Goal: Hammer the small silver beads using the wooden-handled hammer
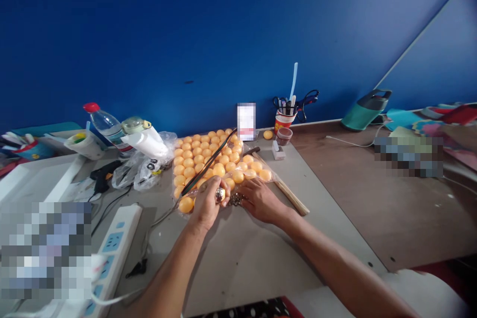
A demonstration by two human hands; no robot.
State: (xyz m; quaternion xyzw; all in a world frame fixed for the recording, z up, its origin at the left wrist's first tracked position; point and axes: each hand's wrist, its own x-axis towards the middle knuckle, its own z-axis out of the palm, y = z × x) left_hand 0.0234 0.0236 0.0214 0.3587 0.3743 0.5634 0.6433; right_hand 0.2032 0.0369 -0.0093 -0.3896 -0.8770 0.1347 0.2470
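Observation:
In my left hand (207,202) is an orange ball (220,194) with shiny silver pieces on its visible side; my thumb and fingers are wrapped round it. Just to its right lies a small pile of dark, shiny metal bits (235,199) on the table. The fingers of my right hand (261,199) are bent together at the right edge of this pile, and whatever is between their tips is hidden. Beyond both hands spread several rows of orange balls (201,151) in clear plastic. A dark strap-like strip (208,164) lies slantwise across the balls.
Thin wooden sticks (292,198) lie right of my right hand. A phone (246,121) and a cup of tools (285,120) stand at the wall. Leftward are a power strip (114,253), a black glue gun (105,176) and a red-capped bottle (108,126). Farther right stands a teal jug (365,110).

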